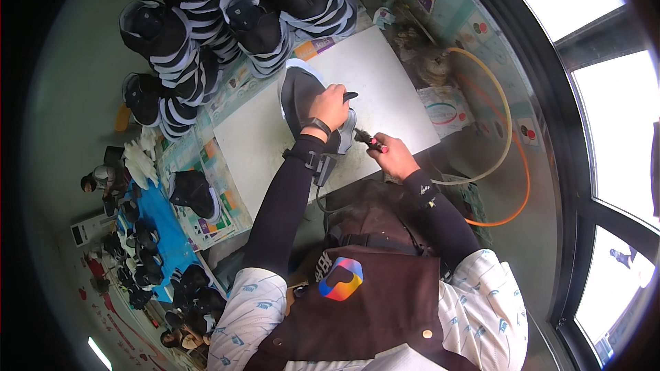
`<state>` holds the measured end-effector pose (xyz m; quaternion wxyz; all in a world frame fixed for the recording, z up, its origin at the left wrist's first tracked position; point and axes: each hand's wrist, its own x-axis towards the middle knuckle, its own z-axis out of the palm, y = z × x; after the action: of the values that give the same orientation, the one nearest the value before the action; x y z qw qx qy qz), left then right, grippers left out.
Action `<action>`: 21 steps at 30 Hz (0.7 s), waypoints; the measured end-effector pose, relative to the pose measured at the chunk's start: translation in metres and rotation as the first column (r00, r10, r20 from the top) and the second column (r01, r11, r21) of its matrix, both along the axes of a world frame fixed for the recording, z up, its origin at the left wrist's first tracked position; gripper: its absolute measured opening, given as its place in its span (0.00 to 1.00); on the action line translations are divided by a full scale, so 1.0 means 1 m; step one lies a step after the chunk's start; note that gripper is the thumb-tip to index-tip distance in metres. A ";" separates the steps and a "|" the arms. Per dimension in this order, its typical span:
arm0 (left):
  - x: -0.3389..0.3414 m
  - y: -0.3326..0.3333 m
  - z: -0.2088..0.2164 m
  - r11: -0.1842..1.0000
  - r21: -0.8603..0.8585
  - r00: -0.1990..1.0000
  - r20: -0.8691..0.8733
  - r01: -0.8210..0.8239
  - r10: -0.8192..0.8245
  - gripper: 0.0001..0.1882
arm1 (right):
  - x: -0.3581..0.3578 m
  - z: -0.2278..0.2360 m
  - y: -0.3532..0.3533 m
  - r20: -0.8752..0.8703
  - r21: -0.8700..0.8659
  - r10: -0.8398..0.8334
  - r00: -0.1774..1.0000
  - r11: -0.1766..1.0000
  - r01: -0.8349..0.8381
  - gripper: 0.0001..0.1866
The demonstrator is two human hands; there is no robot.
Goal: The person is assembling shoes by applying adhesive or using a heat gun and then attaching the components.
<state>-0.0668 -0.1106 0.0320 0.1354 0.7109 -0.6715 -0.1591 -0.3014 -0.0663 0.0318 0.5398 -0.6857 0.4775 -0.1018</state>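
Note:
My left hand is closed on a dark shoe upper with a pale grey edge, pressing it against a white board. Part of the upper is hidden beneath that hand and wrist. Just to the right, my right hand grips a small handheld tool with a black head and pink-red parts. Its head points at the grey edge of the upper; whether the two touch, I cannot tell. What kind of tool it is does not show clearly.
Tall stacks of shoe uppers stand beyond the board's far left side. One upper lies left of my forearm, near white gloves. A yellowish hose and an orange hose loop at right, beside a window frame.

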 end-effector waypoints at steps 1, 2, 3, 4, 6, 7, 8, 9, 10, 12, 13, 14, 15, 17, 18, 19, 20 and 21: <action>0.000 0.000 0.001 1.000 0.000 1.000 0.001 -0.004 0.004 0.09 | 0.000 0.002 0.000 0.001 0.000 0.004 1.000 1.000 -0.004 0.16; 0.001 0.001 0.001 1.000 0.007 1.000 0.013 -0.016 0.016 0.10 | 0.001 0.005 0.000 -0.008 -0.029 -0.001 1.000 1.000 0.000 0.15; 0.002 0.001 0.000 1.000 0.015 0.999 0.024 -0.027 0.027 0.10 | 0.002 0.008 -0.001 -0.018 -0.057 -0.006 1.000 0.998 0.005 0.15; 0.002 0.001 -0.001 0.999 0.012 0.999 0.026 -0.033 0.032 0.10 | 0.002 0.008 0.000 0.004 -0.093 -0.013 1.000 0.996 0.013 0.15; 0.001 -0.001 -0.002 1.000 0.011 0.999 0.026 -0.027 0.026 0.10 | 0.003 0.007 0.002 0.002 -0.088 -0.043 0.999 0.995 0.043 0.15; 0.000 -0.003 -0.003 1.000 0.008 0.999 0.027 -0.029 0.029 0.10 | 0.003 0.006 0.001 -0.001 -0.079 -0.077 0.997 0.994 0.076 0.14; -0.003 -0.004 -0.003 1.000 0.007 0.999 0.028 -0.023 0.023 0.11 | 0.003 0.006 0.001 0.000 -0.079 -0.075 0.997 0.994 0.075 0.14; -0.004 -0.005 -0.004 1.000 0.006 0.999 0.030 -0.017 0.016 0.11 | 0.002 0.007 0.001 -0.014 -0.068 -0.076 0.997 0.995 0.075 0.14; -0.004 -0.006 -0.003 1.000 0.011 1.000 0.024 -0.019 0.018 0.11 | 0.002 0.007 0.001 -0.027 -0.057 -0.078 0.997 0.995 0.076 0.14; -0.004 -0.007 -0.004 1.000 0.016 0.999 0.032 -0.019 0.019 0.11 | 0.002 0.002 0.000 -0.030 -0.045 -0.037 0.999 0.998 0.036 0.14; -0.003 -0.007 -0.004 1.000 0.020 0.999 0.039 -0.019 0.018 0.11 | 0.003 0.000 0.000 -0.033 -0.034 0.003 0.999 0.999 -0.004 0.14; -0.005 -0.008 -0.003 1.000 0.021 0.999 0.039 -0.017 0.016 0.11 | 0.002 -0.003 0.000 -0.033 -0.033 0.000 0.999 0.999 -0.001 0.14; -0.006 -0.009 -0.002 0.999 0.040 0.997 0.076 -0.019 0.016 0.11 | 0.001 -0.005 -0.001 -0.007 -0.009 0.019 1.000 1.000 -0.019 0.15; -0.007 -0.010 0.002 0.998 0.058 0.993 0.116 -0.022 0.015 0.11 | -0.002 -0.008 -0.003 0.022 0.015 0.037 0.999 0.999 -0.037 0.15; -0.007 -0.011 0.005 0.988 0.151 0.974 0.225 -0.044 0.009 0.11 | -0.005 -0.008 -0.005 0.079 0.106 0.016 0.997 0.994 -0.025 0.16; -0.006 -0.011 0.009 0.968 0.238 0.944 0.331 -0.076 -0.008 0.11 | -0.008 -0.008 -0.007 0.134 0.196 -0.008 0.991 0.981 -0.018 0.17; -0.006 -0.012 0.016 0.967 0.247 0.931 0.363 -0.066 -0.030 0.11 | -0.014 -0.007 -0.007 0.156 0.240 -0.052 0.986 0.971 0.013 0.18; 0.003 -0.010 0.021 0.980 0.195 0.920 0.390 -0.042 -0.038 0.10 | -0.019 -0.001 -0.009 0.163 0.234 -0.048 0.985 0.972 0.009 0.18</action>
<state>-0.0636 -0.1206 0.0534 -0.0736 0.7390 -0.6648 -0.0803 -0.3200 -0.0749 0.0304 0.6532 -0.5998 0.4487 -0.1103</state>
